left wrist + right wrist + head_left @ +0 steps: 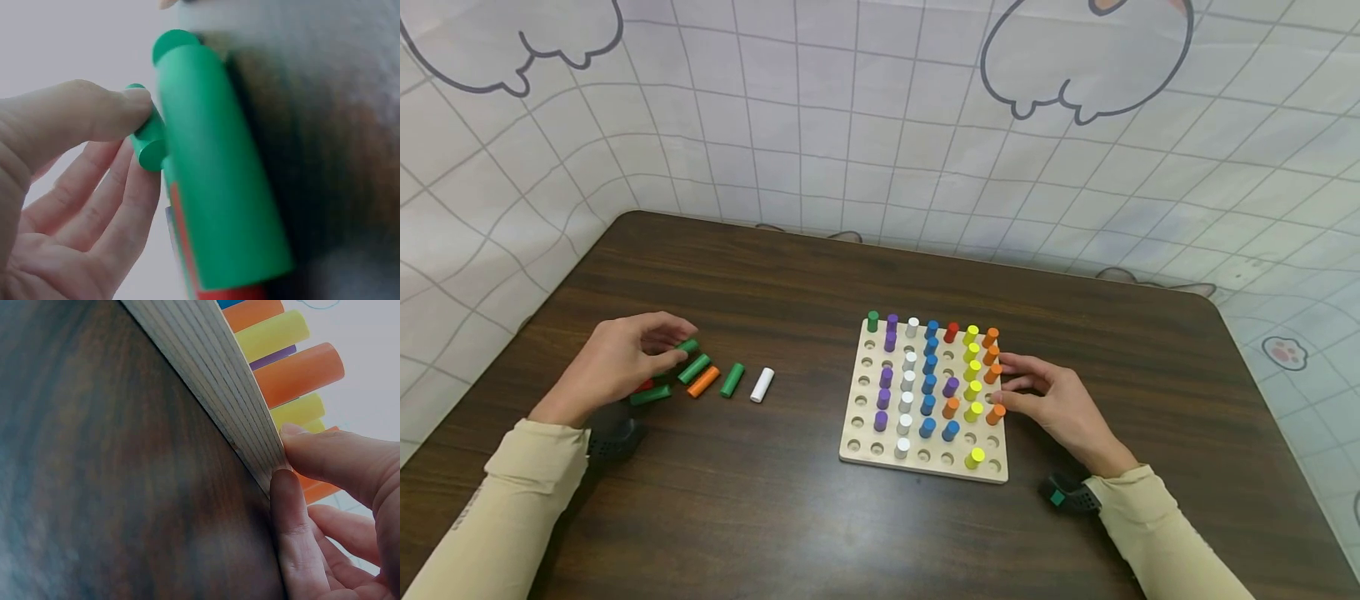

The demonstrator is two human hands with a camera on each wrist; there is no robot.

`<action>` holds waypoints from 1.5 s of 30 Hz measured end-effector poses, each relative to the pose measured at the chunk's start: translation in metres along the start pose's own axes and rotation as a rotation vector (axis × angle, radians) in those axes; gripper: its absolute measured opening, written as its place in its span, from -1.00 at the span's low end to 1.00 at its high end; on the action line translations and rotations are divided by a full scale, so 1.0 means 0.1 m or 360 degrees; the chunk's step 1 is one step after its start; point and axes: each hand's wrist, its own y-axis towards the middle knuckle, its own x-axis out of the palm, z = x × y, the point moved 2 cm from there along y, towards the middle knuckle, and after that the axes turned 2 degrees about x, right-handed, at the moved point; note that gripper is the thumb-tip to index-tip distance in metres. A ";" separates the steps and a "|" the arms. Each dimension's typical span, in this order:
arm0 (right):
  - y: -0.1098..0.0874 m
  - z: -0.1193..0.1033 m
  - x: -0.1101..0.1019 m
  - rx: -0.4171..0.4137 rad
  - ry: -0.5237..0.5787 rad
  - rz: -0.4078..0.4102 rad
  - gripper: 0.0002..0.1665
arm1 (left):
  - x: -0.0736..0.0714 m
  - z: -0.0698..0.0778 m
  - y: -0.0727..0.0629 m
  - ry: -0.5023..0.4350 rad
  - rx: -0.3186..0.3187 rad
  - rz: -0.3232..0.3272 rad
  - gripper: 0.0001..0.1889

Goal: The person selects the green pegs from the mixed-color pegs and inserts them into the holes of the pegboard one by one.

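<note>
We are pinching a green cylindrical peg [688,345] with our left hand [621,362]; our right hand [1063,412] is seemingly pinching the pale wooden pegboard [912,463] by its right edge, dark-brown tabletop [790,517] stretching wide nearer.

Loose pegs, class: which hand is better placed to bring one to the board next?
Probably the left hand: it pinches a green peg, while the right hand holds the board at its edge.
</note>
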 end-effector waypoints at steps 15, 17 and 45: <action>-0.03 0.02 -0.05 -0.0001 -0.0012 0.0017 -0.16 | -0.04 0.14 0.00 -0.0075 0.0073 0.0138 -0.69; -0.03 0.02 -0.05 0.0000 -0.0005 0.0014 -0.16 | -0.04 0.15 0.01 -0.0067 0.0073 0.0148 -0.69; -0.04 -0.03 -0.01 -0.0034 0.0028 0.0013 -0.16 | -0.05 0.60 0.20 -0.0161 0.0155 0.0176 -0.74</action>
